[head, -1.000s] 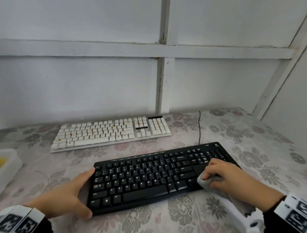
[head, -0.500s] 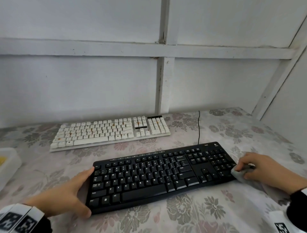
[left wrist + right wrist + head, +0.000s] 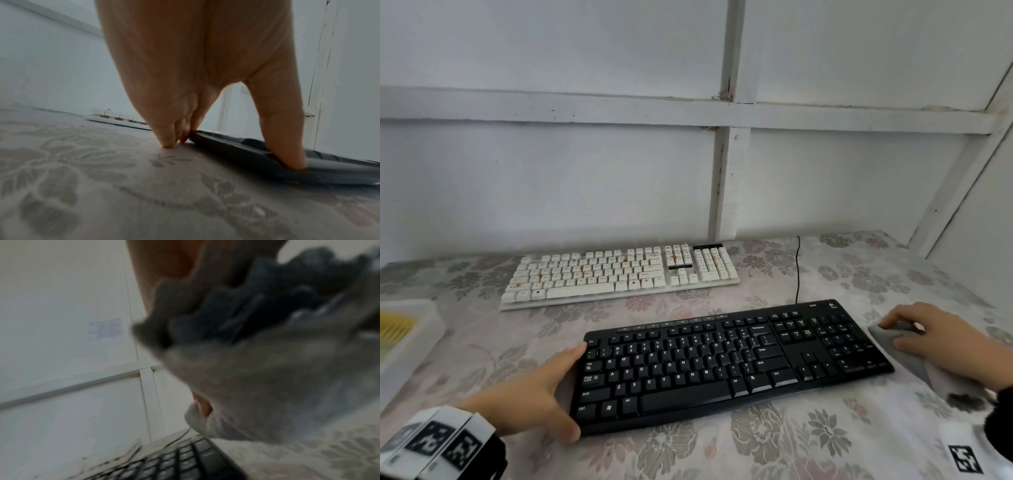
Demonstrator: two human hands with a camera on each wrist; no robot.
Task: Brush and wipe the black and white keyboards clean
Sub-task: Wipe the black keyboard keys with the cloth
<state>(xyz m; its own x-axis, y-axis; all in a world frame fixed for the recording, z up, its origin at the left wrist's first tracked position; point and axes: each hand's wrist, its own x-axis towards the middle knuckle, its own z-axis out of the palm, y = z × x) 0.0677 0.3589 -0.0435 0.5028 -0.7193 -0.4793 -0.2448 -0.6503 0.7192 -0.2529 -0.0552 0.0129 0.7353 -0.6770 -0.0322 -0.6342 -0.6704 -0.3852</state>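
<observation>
Holding the grey cloth (image 3: 893, 339) bunched in my right hand (image 3: 924, 334), fingers curled round it, I sit just off the right short end of the black keyboard (image 3: 732, 363), the cloth touching or nearly touching that edge; the right wrist view is too blurred to settle which. The keyboard's long axis runs left to right across the floral tablecloth (image 3: 774, 445), its right end angled slightly away from me, so the keys lie to the left of my right fingers and any wipe must travel leftward along that axis. My left hand (image 3: 541, 394) braces the opposite short end: straight fingers against the far corner, thumb on the near corner, spread wide and gripping nothing. The white keyboard (image 3: 619, 274) lies farther back, parallel, well apart from both hands and stained with orange specks; I judge it untouched, and my left hand is nearer it. A cable (image 3: 798, 270) runs back from the black board toward the wall. There is open cloth to the right and in front; a white tray (image 3: 410, 335) sits at the left edge.
</observation>
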